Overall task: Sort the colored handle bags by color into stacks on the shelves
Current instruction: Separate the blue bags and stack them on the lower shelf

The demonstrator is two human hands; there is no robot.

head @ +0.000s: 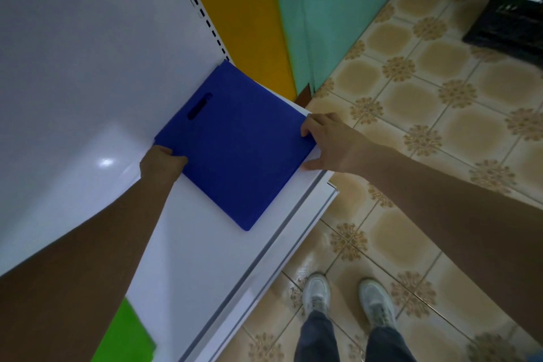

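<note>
The blue handle bag stack [235, 141] is lying flat on the white shelf [205, 258], near its right end. It's looking light, floppy and a bit slick, so I'd be taking it by the edges. Left hand [160, 163] is curling over the near-left corner, right hand [326, 141] is pinching the right edge, both arms reaching forward.
</note>
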